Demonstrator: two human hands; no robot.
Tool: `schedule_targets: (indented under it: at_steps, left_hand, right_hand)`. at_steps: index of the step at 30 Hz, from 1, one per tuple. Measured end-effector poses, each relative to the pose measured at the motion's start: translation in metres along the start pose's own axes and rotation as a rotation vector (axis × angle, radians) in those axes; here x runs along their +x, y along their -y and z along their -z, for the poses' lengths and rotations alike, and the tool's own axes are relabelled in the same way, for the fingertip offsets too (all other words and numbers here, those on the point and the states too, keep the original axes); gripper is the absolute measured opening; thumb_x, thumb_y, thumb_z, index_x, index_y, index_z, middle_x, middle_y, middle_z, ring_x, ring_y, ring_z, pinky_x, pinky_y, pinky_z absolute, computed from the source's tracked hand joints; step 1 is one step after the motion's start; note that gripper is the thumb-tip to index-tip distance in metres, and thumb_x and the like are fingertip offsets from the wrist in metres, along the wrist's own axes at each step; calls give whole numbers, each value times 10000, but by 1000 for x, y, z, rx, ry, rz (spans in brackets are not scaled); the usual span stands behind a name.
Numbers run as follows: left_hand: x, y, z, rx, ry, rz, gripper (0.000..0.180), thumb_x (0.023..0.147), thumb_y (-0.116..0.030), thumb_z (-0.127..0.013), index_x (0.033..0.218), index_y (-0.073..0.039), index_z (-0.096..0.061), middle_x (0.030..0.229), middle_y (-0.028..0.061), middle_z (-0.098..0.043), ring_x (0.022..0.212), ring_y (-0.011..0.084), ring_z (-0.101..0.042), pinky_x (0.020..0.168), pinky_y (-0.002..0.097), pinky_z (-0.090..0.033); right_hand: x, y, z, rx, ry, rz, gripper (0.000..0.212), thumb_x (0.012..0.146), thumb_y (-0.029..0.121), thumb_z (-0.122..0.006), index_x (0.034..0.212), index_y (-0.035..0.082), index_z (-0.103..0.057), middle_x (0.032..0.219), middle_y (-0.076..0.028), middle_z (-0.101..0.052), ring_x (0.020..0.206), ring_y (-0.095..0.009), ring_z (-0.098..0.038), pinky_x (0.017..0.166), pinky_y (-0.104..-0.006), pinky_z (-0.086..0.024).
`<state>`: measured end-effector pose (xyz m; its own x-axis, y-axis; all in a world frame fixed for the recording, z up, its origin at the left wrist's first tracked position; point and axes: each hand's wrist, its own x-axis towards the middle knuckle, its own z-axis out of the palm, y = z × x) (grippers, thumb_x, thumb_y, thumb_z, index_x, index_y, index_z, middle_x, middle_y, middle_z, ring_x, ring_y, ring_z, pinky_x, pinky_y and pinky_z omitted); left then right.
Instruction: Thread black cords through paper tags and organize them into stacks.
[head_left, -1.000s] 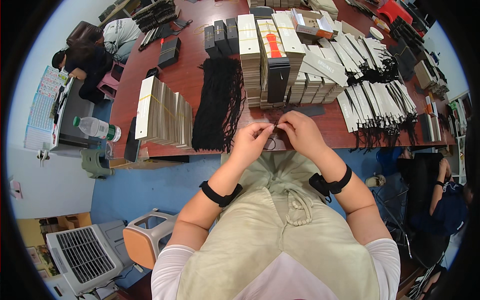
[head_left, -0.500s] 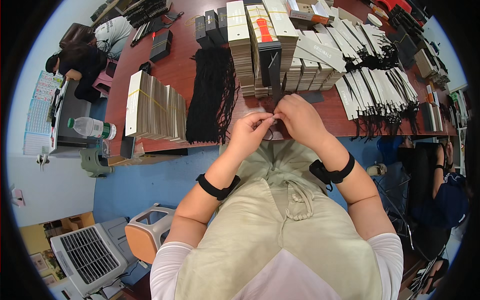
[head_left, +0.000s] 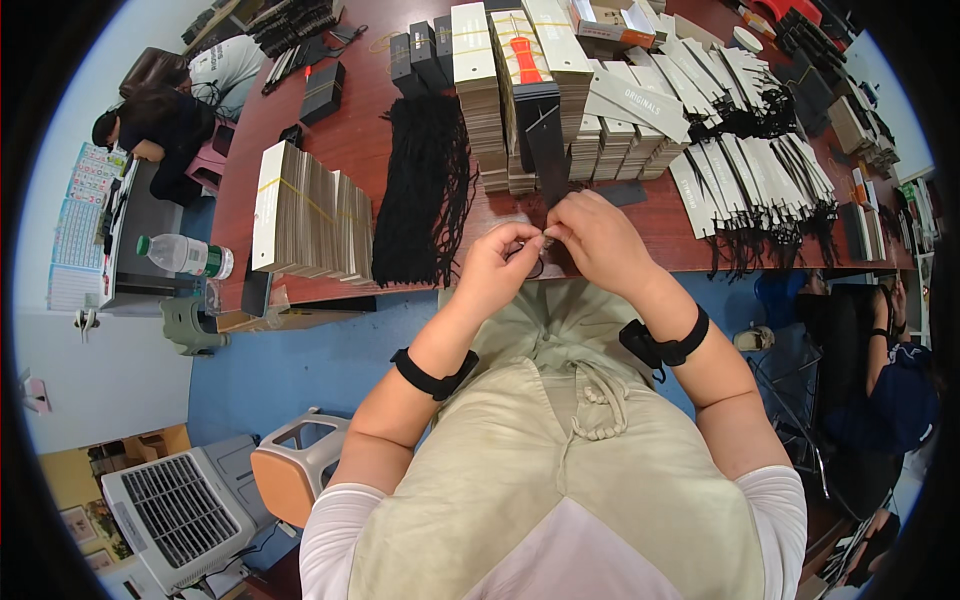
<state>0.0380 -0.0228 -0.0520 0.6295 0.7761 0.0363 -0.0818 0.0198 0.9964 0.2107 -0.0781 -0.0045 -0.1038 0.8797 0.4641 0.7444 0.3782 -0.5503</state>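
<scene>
My left hand (head_left: 500,262) and my right hand (head_left: 598,238) meet at the table's near edge, fingertips pinched close together. A loop of thin black cord (head_left: 537,266) shows below the left fingertips; its ends are hidden in my fingers. From just beyond my right fingers a long black hang tag (head_left: 546,150) stretches away, leaning against tall stacks of white hang tags (head_left: 478,90). An orange-red handled tool (head_left: 523,60) lies on top between these stacks. Left of my hands a thick bundle of black cords (head_left: 422,190) lies flat.
Banded white tags (head_left: 315,215) stand at the left table edge; finished-looking tags with black strings (head_left: 755,190) spread at the right. A plastic bottle (head_left: 185,256), a stool (head_left: 300,465) and an air cooler (head_left: 180,510) are at left. Other people sit at left (head_left: 170,140) and right (head_left: 895,390).
The far end of the black tag has turned, so its broad face shows more. My fingertips have shifted slightly left, still pinched together.
</scene>
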Motion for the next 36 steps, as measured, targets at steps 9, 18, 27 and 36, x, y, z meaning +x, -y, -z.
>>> schedule_targets:
  at_steps: [9, 18, 27, 36]
  left_hand:
    - [-3, -5, 6, 48, -51, 41, 82, 897, -58, -593, 952, 0, -613, 731, -54, -564, 640, 0, -480, 553, 172, -379]
    - [-4, -3, 12, 55, -103, 35, 87, 899, -70, -595, 954, -5, -614, 716, -39, -591, 618, 5, -490, 546, 174, -382]
    - [-17, 5, 11, 136, -123, 31, 78, 910, -63, -585, 966, -11, -600, 789, -22, -604, 683, 24, -549, 582, 174, -422]
    - [-6, 5, 14, -75, -180, 125, 88, 920, -81, -566, 943, 1, -588, 688, -27, -574, 573, 28, -490, 517, 186, -391]
  right_hand:
    - [-3, 3, 17, 47, 24, -180, 221, 772, 217, -693, 753, 24, -588, 761, -118, -574, 748, -321, -555, 653, -404, -447]
    - [20, 13, 47, -196, 30, -63, 259, 772, 220, -690, 657, 20, -571, 666, -125, -537, 661, -321, -555, 585, -414, -438]
    - [-29, -41, 32, -241, -275, -233, 159, 757, 151, -708, 806, 42, -603, 815, -110, -578, 777, -312, -551, 677, -389, -455]
    - [-51, -50, 8, -372, -122, -126, 248, 768, 120, -669, 1015, 146, -680, 1069, -100, -563, 986, -316, -513, 853, -418, -424]
